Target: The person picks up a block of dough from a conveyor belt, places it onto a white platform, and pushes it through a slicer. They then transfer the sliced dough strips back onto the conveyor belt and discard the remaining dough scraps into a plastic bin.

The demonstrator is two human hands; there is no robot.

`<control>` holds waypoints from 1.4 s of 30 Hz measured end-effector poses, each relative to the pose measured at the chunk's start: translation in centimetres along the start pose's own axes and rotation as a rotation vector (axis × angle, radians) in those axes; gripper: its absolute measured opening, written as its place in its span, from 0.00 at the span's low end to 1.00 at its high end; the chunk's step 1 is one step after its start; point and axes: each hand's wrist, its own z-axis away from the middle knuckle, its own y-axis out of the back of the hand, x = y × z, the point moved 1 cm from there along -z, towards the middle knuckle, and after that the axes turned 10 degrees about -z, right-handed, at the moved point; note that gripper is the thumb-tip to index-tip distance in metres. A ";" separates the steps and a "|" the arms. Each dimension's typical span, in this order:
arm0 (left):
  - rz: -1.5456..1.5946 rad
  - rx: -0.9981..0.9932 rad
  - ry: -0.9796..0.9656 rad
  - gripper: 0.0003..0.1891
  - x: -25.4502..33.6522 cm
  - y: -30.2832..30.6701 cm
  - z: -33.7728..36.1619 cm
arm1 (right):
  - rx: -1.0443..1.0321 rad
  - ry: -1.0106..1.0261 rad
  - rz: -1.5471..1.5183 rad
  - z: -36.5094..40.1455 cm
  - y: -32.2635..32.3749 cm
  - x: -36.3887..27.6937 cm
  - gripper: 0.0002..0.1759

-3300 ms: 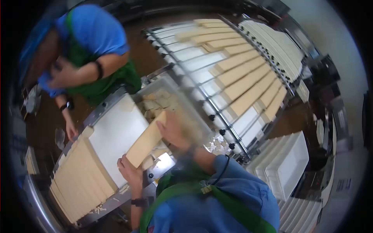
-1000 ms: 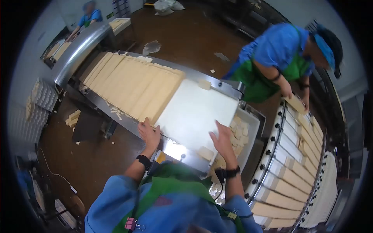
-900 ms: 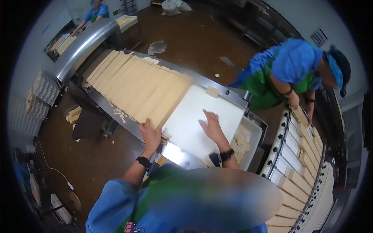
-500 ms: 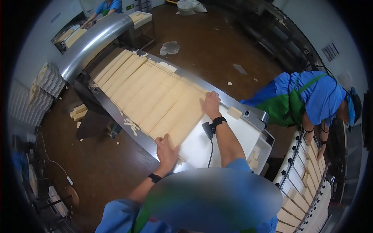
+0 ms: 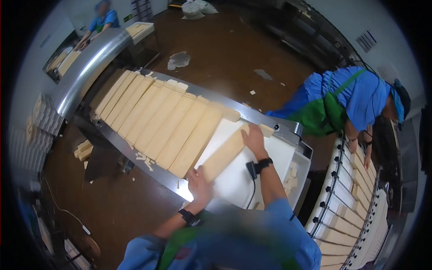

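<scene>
A long, flat, pale-yellow slab [image 5: 226, 155], perhaps dough or sponge, lies apart from the others over the white conveyor belt [image 5: 234, 186]. My left hand [image 5: 200, 185], slightly blurred, grips its near end. At the far end, my right hand [image 5: 255, 140] has its fingers closed over the edge. Just beyond the held piece, a row of similar slabs [image 5: 166, 119] lies side by side along the belt, some overlapping. A short offcut [image 5: 265, 130] sits close to my right hand. Both wrists wear black bands.
A shiny metal hood [image 5: 90, 67] arches over the belt's far end. Scraps fill a white bin [image 5: 309, 157] at its near end. To the right, a co-worker [image 5: 346, 94] bends over a curved rack [image 5: 330, 193] of slabs. Another person [image 5: 105, 20] stands far left. Crumbs [image 5: 144, 159] dot the metal edge.
The end slab has come away from the row toward me, held in both hands. My right hand has moved nearer and rightward. The whole view has shifted a little.
</scene>
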 end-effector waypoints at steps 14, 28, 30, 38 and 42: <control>-0.201 -0.421 -0.431 0.50 6.0 -2.8 -1.1 | 0.253 -0.633 0.270 16.6 15.1 -0.2 0.27; 0.092 -0.266 -1.078 0.41 20.6 -4.6 21.2 | 1.096 -0.937 0.433 46.1 37.5 -7.5 0.26; 0.112 -0.341 -1.185 0.41 24.2 -3.2 26.3 | 1.239 -0.933 0.554 51.7 42.5 -8.9 0.23; 0.187 -1.110 -1.491 0.39 29.0 -3.5 42.5 | 1.338 -1.217 0.557 73.1 51.1 -9.5 0.20; 0.137 -1.262 -1.443 0.37 28.5 -6.2 46.0 | 0.878 -1.333 0.444 79.1 51.4 -6.1 0.22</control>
